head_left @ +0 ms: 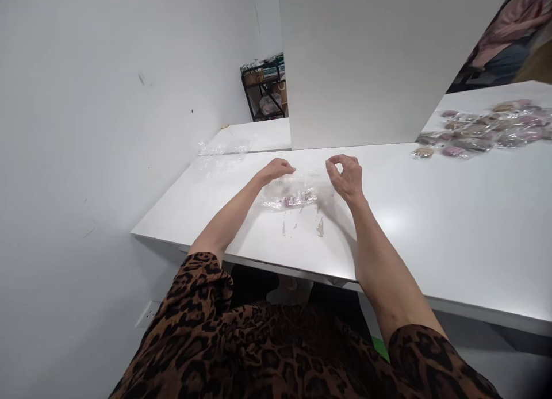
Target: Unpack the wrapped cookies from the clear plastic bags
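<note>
A clear plastic bag [297, 193], shiny and crinkled, is in front of me at the white table, with small pink and brownish items showing through its lower part. My left hand [278, 169] is closed in a pinch at the bag's upper left edge. To the right of the bag, my right hand [348, 177] is raised with thumb and forefinger pinched together in a ring. Clear film reaches close to those right fingertips, but what they hold, if anything, is too faint to make out.
Several filled clear packets [487, 129] lie piled at the right on the white table [431, 226]. Loose clear film [222, 157] lies by the left wall. An upright white panel [357, 65] stands behind the table. Beyond are a black shelf [264, 88] and a seated person [513, 31].
</note>
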The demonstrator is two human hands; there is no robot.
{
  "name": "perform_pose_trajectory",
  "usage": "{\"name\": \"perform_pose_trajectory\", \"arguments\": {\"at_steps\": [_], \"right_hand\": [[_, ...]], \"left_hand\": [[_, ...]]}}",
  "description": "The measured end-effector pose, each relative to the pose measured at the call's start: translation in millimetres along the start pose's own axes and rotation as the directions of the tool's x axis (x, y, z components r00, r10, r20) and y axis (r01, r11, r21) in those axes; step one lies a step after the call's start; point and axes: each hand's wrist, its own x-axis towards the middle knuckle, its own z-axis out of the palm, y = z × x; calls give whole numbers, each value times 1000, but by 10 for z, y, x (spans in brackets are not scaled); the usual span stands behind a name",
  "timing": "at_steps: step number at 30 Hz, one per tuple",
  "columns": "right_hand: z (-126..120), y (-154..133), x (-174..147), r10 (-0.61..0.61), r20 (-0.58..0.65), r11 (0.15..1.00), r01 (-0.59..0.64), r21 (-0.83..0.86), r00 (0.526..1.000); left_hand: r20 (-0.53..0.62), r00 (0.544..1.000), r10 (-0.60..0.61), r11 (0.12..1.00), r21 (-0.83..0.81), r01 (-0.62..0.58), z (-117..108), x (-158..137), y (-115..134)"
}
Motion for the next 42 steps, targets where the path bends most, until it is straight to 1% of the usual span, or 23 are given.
{"name": "perform_pose_trajectory", "arguments": {"at_steps": [2,3,5,7,11,15,18,20,23,26,29,32,34,36,38,40,42], "right_hand": [[1,-66,-15,7,-20,999,-7,44,1000],[0,-99,-23,14,-30,998,-12,69,999],[-3,-155,-39,39,-41,992,-34,122,998],[-2,-190,-51,72,-44,983,-64,172,996],[24,-198,-63,111,-1,953,-106,284,994],[77,-193,-89,133,132,905,-175,389,982],[115,-205,-126,167,240,891,-251,379,956],[131,-212,-148,185,277,889,-281,362,943],[137,-212,-162,212,287,877,-311,365,934],[127,-204,-159,255,282,852,-353,388,925],[125,-190,-153,268,276,841,-364,401,923],[141,-169,-152,273,283,837,-372,401,919],[152,-157,-151,277,293,830,-382,408,915],[152,-163,-148,271,303,817,-384,430,914],[132,-202,-145,238,327,790,-379,482,914],[100,-282,-152,172,389,744,-378,551,905],[72,-390,-180,74,472,708,-379,596,879]], "left_hand": [[-8,1000,11,972,-233,-13,-172,-106,94],[-7,1000,2,950,-313,-4,-251,-162,151],[-9,1000,-29,927,-374,23,-389,-272,275],[-44,998,-41,925,-379,21,-491,-369,395],[-175,984,-21,930,-365,-45,-605,-479,553],[-287,958,-29,913,-398,-91,-669,-514,653],[-339,939,-51,891,-440,-111,-736,-544,755],[-379,923,-64,872,-471,-133,-795,-566,834],[-435,899,-53,853,-488,-186,-897,-596,955],[-485,874,-22,848,-472,-240,-998,-630,1085],[-519,855,8,845,-453,-283,-1073,-684,1224],[-527,846,83,820,-447,-359,-1108,-743,1347],[-503,855,126,808,-447,-383,-1113,-773,1408],[-450,886,109,843,-430,-323,-1106,-792,1448],[-379,924,53,893,-396,-214,-1084,-798,1468],[-324,946,11,914,-380,-141,-1039,-788,1469],[-289,957,-11,914,-391,-108,-972,-758,1453]]}}
